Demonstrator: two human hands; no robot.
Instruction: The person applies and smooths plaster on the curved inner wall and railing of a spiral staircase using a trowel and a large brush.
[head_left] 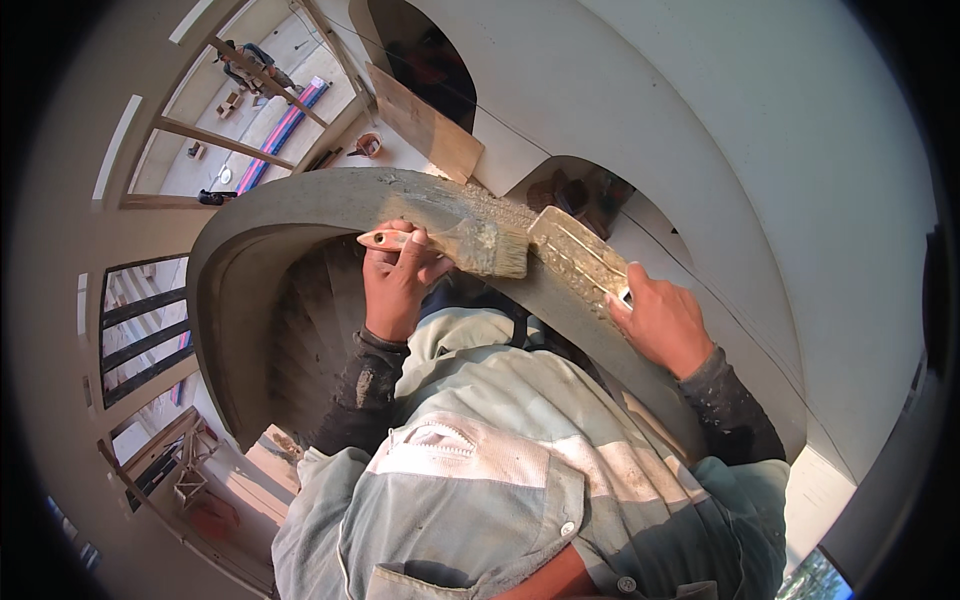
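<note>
Two hands: left hand (398,285) grips brush (470,243); right hand (661,322) hides float (580,257) handle.

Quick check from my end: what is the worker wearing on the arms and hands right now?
Both hands, left and right, are bare, no gloves. Each forearm has a dark, close-fitting undersleeve to the wrist, flecked with pale plaster spots. Over that sits a pale grey-green work shirt with a lighter band across it.

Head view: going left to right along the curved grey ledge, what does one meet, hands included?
Left hand gripping the brush's wooden handle → wide paintbrush with bristles on the curved ledge → mortar-caked flat float → right hand holding the float's lower end.
</note>
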